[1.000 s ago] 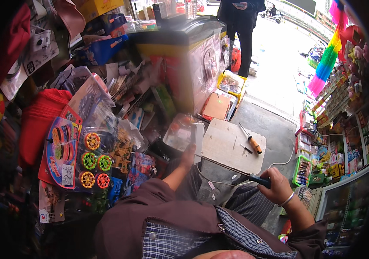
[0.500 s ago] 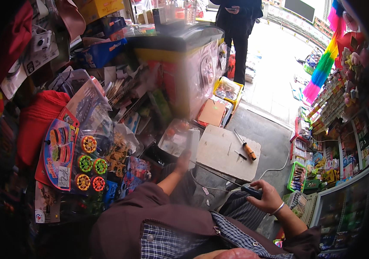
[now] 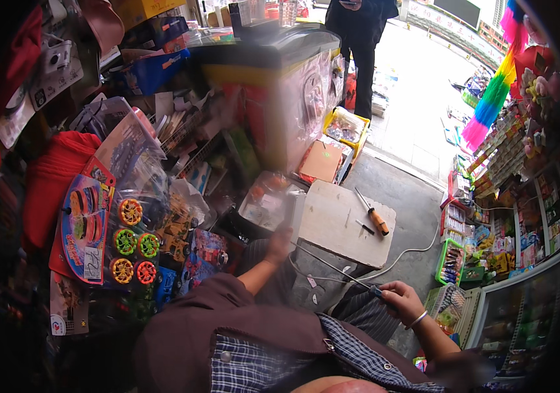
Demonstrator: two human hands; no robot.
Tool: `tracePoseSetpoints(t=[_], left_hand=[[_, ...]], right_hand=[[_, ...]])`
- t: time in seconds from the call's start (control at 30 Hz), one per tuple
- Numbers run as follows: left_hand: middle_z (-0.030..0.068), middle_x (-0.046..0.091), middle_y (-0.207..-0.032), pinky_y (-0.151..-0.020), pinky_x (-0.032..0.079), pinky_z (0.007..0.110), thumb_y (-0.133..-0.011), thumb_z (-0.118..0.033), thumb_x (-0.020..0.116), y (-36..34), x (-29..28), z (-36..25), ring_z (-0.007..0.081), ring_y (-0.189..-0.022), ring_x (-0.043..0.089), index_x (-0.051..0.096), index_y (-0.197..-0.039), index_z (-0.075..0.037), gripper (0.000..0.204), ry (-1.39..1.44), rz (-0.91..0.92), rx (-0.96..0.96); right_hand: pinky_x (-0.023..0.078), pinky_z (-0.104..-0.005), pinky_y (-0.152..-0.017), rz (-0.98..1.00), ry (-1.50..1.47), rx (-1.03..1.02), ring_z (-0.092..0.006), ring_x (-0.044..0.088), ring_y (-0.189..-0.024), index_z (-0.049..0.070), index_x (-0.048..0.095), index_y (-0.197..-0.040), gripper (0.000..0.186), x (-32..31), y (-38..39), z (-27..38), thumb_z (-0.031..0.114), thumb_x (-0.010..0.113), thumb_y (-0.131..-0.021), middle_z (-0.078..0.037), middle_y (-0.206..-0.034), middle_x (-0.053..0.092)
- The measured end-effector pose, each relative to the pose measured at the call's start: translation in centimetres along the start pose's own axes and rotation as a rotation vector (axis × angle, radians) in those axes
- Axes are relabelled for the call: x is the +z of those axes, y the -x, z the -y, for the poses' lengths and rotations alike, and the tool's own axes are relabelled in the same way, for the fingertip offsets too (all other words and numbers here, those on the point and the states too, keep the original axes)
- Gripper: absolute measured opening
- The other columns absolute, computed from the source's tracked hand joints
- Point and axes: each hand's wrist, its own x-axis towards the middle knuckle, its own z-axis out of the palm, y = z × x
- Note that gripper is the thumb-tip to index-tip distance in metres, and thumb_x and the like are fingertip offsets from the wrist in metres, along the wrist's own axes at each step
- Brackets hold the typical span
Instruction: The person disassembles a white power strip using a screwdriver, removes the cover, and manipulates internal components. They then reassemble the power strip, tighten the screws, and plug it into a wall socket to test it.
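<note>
My left hand (image 3: 280,245) is closed around the lower end of a white, long, block-shaped thing (image 3: 295,213), held upright beside a pale stool top (image 3: 332,213); its details are blurred. My right hand (image 3: 405,301) grips the dark handle of a long screwdriver (image 3: 339,269). Its thin shaft points up and left, with the tip close to the bottom of the white thing; whether they touch I cannot tell. On the stool top lie an orange-handled screwdriver (image 3: 378,221) and a small black rod-like piece (image 3: 364,227).
A grey cable (image 3: 416,250) loops around the stool. Packaged toy wheels (image 3: 124,242) hang at the left, near a freezer-like chest (image 3: 260,59). Shelves of small goods (image 3: 522,216) line the right. A person in dark clothes (image 3: 360,39) stands at the doorway.
My right hand has shifted slightly right and down, and more of the screwdriver's handle shows past the fingers. The left hand still holds the white thing in nearly the same place.
</note>
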Motion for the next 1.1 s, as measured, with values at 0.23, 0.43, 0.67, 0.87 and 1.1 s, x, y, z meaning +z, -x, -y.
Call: tracePoseSetpoints(t=[0.23, 0.43, 0.67, 0.87, 1.1], left_hand=[[0.0086, 0.058, -0.118, -0.098, 0.038, 0.029, -0.099, -0.039, 0.048, 0.0, 1.9, -4.6, 0.0136, -0.109, 0.050, 0.049, -0.129, 0.001, 0.050, -0.061, -0.028, -0.142], [0.0055, 0.058, -0.114, -0.095, 0.039, 0.028, -0.099, -0.032, 0.052, -0.2, 2.1, -8.3, 0.0116, -0.107, 0.049, 0.048, -0.130, -0.001, 0.045, 0.102, 0.065, 0.141], [0.0051, 0.057, -0.118, -0.095, 0.039, 0.028, -0.099, -0.031, 0.052, -1.7, 2.4, -5.1, 0.0113, -0.108, 0.049, 0.048, -0.130, -0.001, 0.043, -0.023, 0.078, 0.010], [0.0064, 0.056, -0.120, -0.098, 0.038, 0.030, -0.098, -0.025, 0.053, -1.2, 2.5, -7.0, 0.0139, -0.110, 0.050, 0.048, -0.132, 0.000, 0.042, -0.105, 0.147, 0.123], [0.0206, 0.056, -0.122, -0.095, 0.043, 0.039, -0.091, -0.008, 0.055, -2.2, 2.2, -9.2, 0.0345, -0.112, 0.054, 0.056, -0.121, 0.001, 0.031, -0.087, 0.138, 0.251]], right_hand=[[0.047, -0.0265, -0.051, -0.279, 1.079, -1.171, -0.0150, 0.061, -0.063, 0.004, 0.063, -0.095, 0.021, -0.2, 2.4, 1.0, 0.007, 0.072, -0.076, -0.007, -0.079, 0.062], [0.041, -0.0237, -0.046, 0.076, -0.381, 0.041, -0.0093, 0.056, -0.061, 0.000, 0.063, -0.099, 0.019, -3.3, 2.2, -1.9, 0.014, 0.064, -0.087, -0.001, -0.082, 0.063], [0.050, -0.0294, -0.056, -0.161, 0.516, -0.852, -0.0206, 0.061, -0.063, 0.005, 0.061, -0.095, 0.022, -0.9, 3.4, -2.2, 0.010, 0.072, -0.076, -0.008, -0.083, 0.063], [0.049, -0.0292, -0.053, -0.220, 0.538, -0.821, -0.0202, 0.061, -0.065, 0.005, 0.063, -0.097, 0.020, -1.6, 4.6, -1.5, 0.011, 0.069, -0.079, -0.007, -0.084, 0.064], [0.044, -0.0242, -0.049, 0.115, -0.346, -0.062, -0.0127, 0.061, -0.069, 0.002, 0.061, -0.105, 0.024, -2.1, 4.2, -3.6, 0.017, 0.064, -0.087, -0.008, -0.090, 0.065]])
